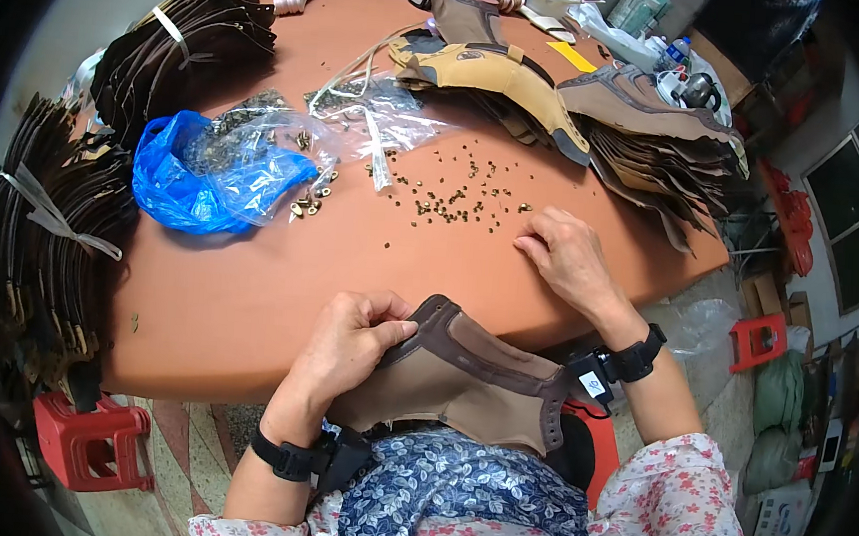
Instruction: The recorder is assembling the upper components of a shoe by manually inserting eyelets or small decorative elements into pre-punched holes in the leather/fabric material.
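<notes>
A brown and tan shoe upper (473,361) lies across my lap and against the table's near edge, with a row of small holes along its right end. My left hand (350,340) is closed on its dark upper left corner, thumb on top. My right hand (562,252) rests on the table at the right with its fingers curled and the thumb and forefinger together; whatever is between them is hidden. Just left of it, many small brass-coloured metal pieces (448,210), like eyelets or rivets, lie scattered.
A blue plastic bag (171,190) and clear bags (401,107) with metal pieces lie mid-table. Tied stacks of dark shoe pieces (181,46) stand left; stacked uppers (658,135) lie far right. Red stools (94,439) stand on the floor beside the table.
</notes>
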A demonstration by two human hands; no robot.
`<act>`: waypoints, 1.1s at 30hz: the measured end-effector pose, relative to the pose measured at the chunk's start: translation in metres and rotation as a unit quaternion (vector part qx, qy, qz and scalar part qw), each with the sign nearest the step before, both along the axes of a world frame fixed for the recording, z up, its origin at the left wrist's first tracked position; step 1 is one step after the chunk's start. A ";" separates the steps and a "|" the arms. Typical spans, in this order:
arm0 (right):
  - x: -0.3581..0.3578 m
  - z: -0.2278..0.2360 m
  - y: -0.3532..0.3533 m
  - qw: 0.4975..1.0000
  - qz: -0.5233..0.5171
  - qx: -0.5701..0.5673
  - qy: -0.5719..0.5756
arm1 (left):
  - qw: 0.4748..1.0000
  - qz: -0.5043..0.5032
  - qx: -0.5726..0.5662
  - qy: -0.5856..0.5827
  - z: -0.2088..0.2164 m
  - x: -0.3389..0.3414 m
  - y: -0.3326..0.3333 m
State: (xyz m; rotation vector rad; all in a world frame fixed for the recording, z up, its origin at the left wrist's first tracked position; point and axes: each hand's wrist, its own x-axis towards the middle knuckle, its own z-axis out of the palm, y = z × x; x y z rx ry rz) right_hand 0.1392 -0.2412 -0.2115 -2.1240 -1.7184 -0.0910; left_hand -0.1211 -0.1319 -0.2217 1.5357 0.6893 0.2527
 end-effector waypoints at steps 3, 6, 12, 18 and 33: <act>0.002 0.000 0.000 1.000 0.013 0.007 0.017 | 1.000 0.006 0.011 0.009 0.002 -0.001 0.000; 0.007 -0.003 -0.004 0.998 0.012 0.009 0.065 | 1.000 0.004 0.012 -0.004 0.000 -0.001 -0.001; 0.006 -0.004 -0.004 0.997 0.011 0.019 0.076 | 0.999 0.011 0.032 0.005 0.000 0.000 -0.001; 0.005 -0.006 -0.003 0.998 0.040 0.028 0.030 | 0.999 0.008 0.046 0.012 0.000 -0.001 0.000; -0.070 0.016 -0.020 0.984 0.093 0.081 0.125 | 1.000 -0.018 0.005 0.002 -0.001 0.000 0.004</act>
